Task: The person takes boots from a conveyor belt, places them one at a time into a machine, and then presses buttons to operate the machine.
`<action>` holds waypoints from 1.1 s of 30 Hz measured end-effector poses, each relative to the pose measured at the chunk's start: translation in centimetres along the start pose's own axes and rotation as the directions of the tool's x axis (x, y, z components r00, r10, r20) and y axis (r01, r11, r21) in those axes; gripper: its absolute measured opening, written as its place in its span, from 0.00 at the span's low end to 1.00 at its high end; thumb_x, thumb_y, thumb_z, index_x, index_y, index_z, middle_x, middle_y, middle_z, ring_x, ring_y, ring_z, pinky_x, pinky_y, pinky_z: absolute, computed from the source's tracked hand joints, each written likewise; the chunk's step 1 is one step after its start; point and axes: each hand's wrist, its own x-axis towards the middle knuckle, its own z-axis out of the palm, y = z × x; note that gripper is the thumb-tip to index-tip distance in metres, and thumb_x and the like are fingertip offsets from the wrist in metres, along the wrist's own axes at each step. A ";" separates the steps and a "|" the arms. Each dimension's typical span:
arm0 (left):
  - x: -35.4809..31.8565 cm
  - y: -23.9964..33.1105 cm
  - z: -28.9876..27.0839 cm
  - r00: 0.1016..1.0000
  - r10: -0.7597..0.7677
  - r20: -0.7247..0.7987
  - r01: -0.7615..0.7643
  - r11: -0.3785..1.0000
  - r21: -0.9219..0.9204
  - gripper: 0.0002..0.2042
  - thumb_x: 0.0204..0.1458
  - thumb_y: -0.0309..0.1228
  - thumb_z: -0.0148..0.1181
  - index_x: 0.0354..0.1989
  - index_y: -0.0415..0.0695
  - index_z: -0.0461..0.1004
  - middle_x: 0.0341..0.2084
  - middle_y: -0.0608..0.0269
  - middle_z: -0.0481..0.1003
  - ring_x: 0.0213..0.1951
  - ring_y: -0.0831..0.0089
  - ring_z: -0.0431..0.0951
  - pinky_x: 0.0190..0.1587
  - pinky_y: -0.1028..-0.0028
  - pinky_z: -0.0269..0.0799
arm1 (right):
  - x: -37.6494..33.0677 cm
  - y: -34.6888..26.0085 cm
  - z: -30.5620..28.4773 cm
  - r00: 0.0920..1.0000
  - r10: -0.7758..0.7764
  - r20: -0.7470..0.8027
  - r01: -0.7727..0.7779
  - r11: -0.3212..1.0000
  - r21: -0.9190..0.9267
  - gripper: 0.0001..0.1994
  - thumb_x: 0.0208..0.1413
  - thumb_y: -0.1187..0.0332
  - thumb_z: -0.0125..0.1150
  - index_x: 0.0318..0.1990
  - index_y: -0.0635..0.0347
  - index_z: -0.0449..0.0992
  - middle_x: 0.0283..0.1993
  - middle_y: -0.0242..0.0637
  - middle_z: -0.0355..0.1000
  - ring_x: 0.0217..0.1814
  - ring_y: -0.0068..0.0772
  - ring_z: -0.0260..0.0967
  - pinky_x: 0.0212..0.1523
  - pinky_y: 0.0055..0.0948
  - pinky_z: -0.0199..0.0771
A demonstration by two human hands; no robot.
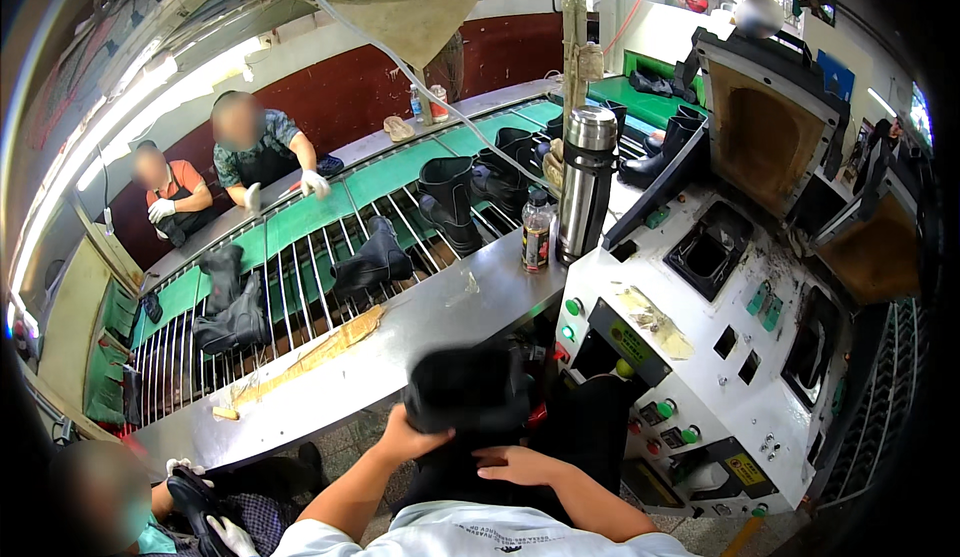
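Observation:
In front of my body is a black boot [466, 389], its dark top opening facing up at me and its outline blurred. My left hand [412, 439] is closed around the boot's near left side, thumb along the edge. My right hand [518, 465] lies just below and to the right of it, fingers stretched out and fairly flat against dark material; I cannot tell whether that is the boot or my dark clothing. The boot's lower part is hidden. Beyond it runs a metal ledge [400, 357] edging a roller conveyor.
Black boots [448, 202] and a fallen boot [372, 257] lie on the conveyor [300, 292]. A steel flask [588, 182] and a bottle [537, 229] stand on the ledge. At right is a white machine [650, 287] with raised lids. Two people work across; another, lower left, holds a black shoe [195, 507].

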 end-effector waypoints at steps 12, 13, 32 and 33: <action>1.3 -1.5 4.4 0.957 0.088 -0.275 -0.088 0.996 0.013 0.32 0.34 0.25 0.72 0.52 0.39 0.65 0.39 0.57 0.76 0.44 0.71 0.76 0.49 0.72 0.69 | -1.9 -4.0 -5.1 0.468 -0.662 -0.586 0.466 0.748 -0.473 0.30 0.33 0.75 0.71 0.48 0.60 0.66 0.46 0.41 0.66 0.45 0.38 0.67 0.44 0.31 0.69; 1.5 -1.3 4.4 0.964 0.113 -0.241 -0.110 0.994 0.026 0.32 0.34 0.25 0.72 0.52 0.39 0.65 0.39 0.56 0.76 0.44 0.71 0.76 0.49 0.72 0.69 | -1.7 -3.6 -4.6 0.433 -0.656 -0.618 0.513 0.744 -0.429 0.32 0.34 0.76 0.70 0.51 0.60 0.65 0.50 0.43 0.65 0.49 0.39 0.66 0.47 0.32 0.69; 0.2 -2.6 6.0 0.969 0.181 -0.169 -0.196 0.978 -0.073 0.18 0.39 0.19 0.67 0.40 0.37 0.71 0.28 0.65 0.77 0.31 0.82 0.74 0.36 0.80 0.69 | -3.2 -4.7 -8.5 0.458 -0.522 -0.719 0.471 0.829 -0.301 0.20 0.37 0.82 0.66 0.24 0.57 0.56 0.43 0.45 0.71 0.42 0.30 0.70 0.41 0.25 0.71; 0.1 -2.3 6.4 0.966 0.169 -0.198 -0.187 0.979 -0.075 0.18 0.39 0.19 0.68 0.40 0.37 0.71 0.28 0.65 0.77 0.31 0.82 0.74 0.36 0.81 0.69 | -2.4 -4.2 -8.4 0.394 -0.532 -0.749 0.415 0.831 -0.371 0.21 0.37 0.86 0.62 0.26 0.55 0.53 0.34 0.36 0.69 0.32 0.19 0.64 0.33 0.19 0.67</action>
